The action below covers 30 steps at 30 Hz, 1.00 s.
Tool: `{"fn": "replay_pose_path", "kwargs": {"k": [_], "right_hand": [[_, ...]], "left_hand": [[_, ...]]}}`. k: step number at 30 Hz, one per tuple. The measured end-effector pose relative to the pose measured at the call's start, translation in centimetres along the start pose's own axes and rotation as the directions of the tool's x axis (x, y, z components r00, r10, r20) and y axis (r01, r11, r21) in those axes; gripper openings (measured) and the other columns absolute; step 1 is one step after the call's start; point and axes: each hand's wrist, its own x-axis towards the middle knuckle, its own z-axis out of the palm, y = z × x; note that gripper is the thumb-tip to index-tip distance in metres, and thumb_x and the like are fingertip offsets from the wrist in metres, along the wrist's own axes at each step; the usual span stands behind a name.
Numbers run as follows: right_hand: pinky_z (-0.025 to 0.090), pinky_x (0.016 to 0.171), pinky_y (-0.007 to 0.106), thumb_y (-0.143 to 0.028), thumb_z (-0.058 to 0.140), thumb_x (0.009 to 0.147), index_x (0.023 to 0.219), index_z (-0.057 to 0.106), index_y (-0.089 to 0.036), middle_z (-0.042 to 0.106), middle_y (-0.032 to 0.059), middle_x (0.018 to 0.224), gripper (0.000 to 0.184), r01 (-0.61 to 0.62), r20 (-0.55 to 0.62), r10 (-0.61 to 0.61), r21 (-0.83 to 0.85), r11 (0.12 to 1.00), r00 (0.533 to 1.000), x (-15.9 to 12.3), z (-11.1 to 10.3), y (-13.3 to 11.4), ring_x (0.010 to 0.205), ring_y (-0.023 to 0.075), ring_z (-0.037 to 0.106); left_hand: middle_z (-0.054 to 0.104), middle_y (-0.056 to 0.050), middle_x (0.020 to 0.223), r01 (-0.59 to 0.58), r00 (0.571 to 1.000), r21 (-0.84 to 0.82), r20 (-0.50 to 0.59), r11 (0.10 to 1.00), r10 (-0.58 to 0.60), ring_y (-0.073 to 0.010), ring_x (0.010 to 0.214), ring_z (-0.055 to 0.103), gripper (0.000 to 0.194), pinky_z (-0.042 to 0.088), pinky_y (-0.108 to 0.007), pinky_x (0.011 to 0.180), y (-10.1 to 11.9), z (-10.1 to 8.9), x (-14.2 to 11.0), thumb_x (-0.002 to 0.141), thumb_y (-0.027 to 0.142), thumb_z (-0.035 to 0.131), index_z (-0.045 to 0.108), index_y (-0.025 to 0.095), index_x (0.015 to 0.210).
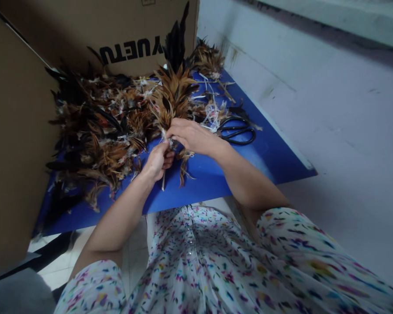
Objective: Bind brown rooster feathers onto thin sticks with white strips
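My left hand [157, 160] is closed around the base of a feather bunch [173, 93], with a thin pale stick [163, 181] poking down below the fist. My right hand [191, 136] pinches the same bunch at its base, just above the left hand. The brown and orange feathers fan upward from my fingers. Both hands hover over a blue board [216, 174]. A large heap of brown and black feathers [98, 131] lies to the left of my hands.
Black scissors [237, 130] lie on the blue board right of my right hand, beside white string scraps [211, 115]. A printed cardboard box [118, 35] stands behind, another cardboard panel [13, 152] at left. Grey floor [347, 122] stretches to the right.
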Motion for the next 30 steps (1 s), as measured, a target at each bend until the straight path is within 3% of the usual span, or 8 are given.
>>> {"fn": "replay_pose_path", "kwargs": {"k": [7, 11, 15, 18, 20, 22, 25, 30], "right_hand": [[0.045, 0.087, 0.035, -0.010, 0.049, 0.088, 0.105, 0.062, -0.015, 0.060, 0.0078, 0.102, 0.022, -0.072, -0.066, 0.074, 0.039, 0.997, 0.995, 0.1, 0.1, -0.4, 0.095, 0.0203, 0.056], [0.046, 0.094, 0.040, -0.016, 0.053, 0.092, 0.109, 0.061, -0.018, 0.061, 0.0091, 0.108, 0.019, -0.070, -0.195, 0.071, 0.013, 0.997, 0.978, 0.3, 0.3, -0.2, 0.104, 0.0223, 0.056], [0.044, 0.102, 0.045, -0.033, 0.052, 0.097, 0.105, 0.063, -0.021, 0.062, 0.0092, 0.111, 0.018, -0.139, -0.408, 0.110, -0.041, 0.989, 0.906, 0.4, -0.5, -0.2, 0.112, 0.0242, 0.055], [0.046, 0.094, 0.040, -0.040, 0.049, 0.099, 0.095, 0.067, -0.019, 0.064, 0.0070, 0.096, 0.028, -0.288, -0.487, 0.257, 0.012, 0.958, 0.835, 0.2, -1.5, -1.0, 0.099, 0.0217, 0.059], [0.046, 0.081, 0.033, -0.043, 0.054, 0.096, 0.087, 0.069, -0.017, 0.064, 0.0034, 0.079, 0.031, -0.395, -0.396, 0.397, 0.092, 0.914, 0.828, 0.1, -1.9, -1.7, 0.083, 0.0177, 0.060], [0.042, 0.071, 0.028, -0.045, 0.061, 0.090, 0.080, 0.070, -0.016, 0.060, 0.0002, 0.067, 0.032, -0.495, -0.212, 0.517, 0.149, 0.856, 0.829, 0.1, -1.8, -2.2, 0.070, 0.0135, 0.056], [0.037, 0.065, 0.026, -0.047, 0.069, 0.083, 0.073, 0.068, -0.014, 0.057, -0.0019, 0.062, 0.035, -0.594, 0.029, 0.599, 0.178, 0.784, 0.800, 0.6, -0.5, -2.2, 0.062, 0.0100, 0.049], [0.043, 0.070, 0.027, -0.054, 0.074, 0.077, 0.079, 0.067, -0.012, 0.061, 0.0004, 0.073, 0.043, -0.577, 0.122, 0.605, 0.492, 0.651, 0.787, 1.5, 2.7, -1.7, 0.071, 0.0117, 0.053]], "left_hand": [[0.032, 0.009, 0.055, -0.074, 0.997, 0.063, 0.021, 0.995, 0.073, -0.0018, 0.035, 0.021, 0.030, 0.012, -0.012, 0.035, -0.5, -0.1, 0.0, 0.099, 0.036, 0.048, 0.037, 0.020, 0.075], [0.032, 0.009, 0.055, -0.105, 0.994, 0.060, 0.018, 0.993, 0.104, -0.0016, 0.036, 0.022, 0.033, 0.012, -0.013, 0.037, -0.8, -0.4, 0.1, 0.099, 0.038, 0.049, 0.036, 0.020, 0.074], [0.030, 0.009, 0.054, -0.124, 0.992, 0.016, -0.007, 0.992, 0.124, -0.0021, 0.038, 0.022, 0.040, 0.014, -0.012, 0.037, -0.6, -0.4, 0.0, 0.094, 0.041, 0.058, 0.034, 0.020, 0.071], [0.027, 0.010, 0.053, -0.138, 0.990, -0.022, -0.040, 0.990, 0.137, -0.0025, 0.038, 0.021, 0.042, 0.014, -0.012, 0.037, -0.2, -0.3, -0.1, 0.094, 0.041, 0.060, 0.032, 0.020, 0.070], [0.025, 0.010, 0.053, -0.164, 0.985, -0.044, -0.056, 0.986, 0.161, -0.0025, 0.038, 0.021, 0.042, 0.014, -0.012, 0.037, 0.2, -0.4, -0.2, 0.095, 0.041, 0.058, 0.031, 0.021, 0.070], [0.027, 0.010, 0.053, -0.195, 0.979, -0.058, -0.069, 0.979, 0.191, -0.0022, 0.038, 0.021, 0.042, 0.013, -0.012, 0.038, 0.4, -0.6, -0.2, 0.094, 0.043, 0.059, 0.032, 0.020, 0.071], [0.030, 0.010, 0.054, -0.232, 0.970, -0.045, -0.086, 0.972, 0.228, -0.0017, 0.038, 0.022, 0.042, 0.013, -0.012, 0.038, 0.4, -0.6, -0.2, 0.090, 0.046, 0.064, 0.037, 0.020, 0.072], [0.032, 0.009, 0.051, -0.239, 0.962, 0.054, -0.121, 0.970, 0.244, -0.0020, 0.039, 0.023, 0.043, 0.012, -0.014, 0.039, -0.2, 0.0, -0.1, 0.090, 0.048, 0.062, 0.038, 0.019, 0.070]]}}
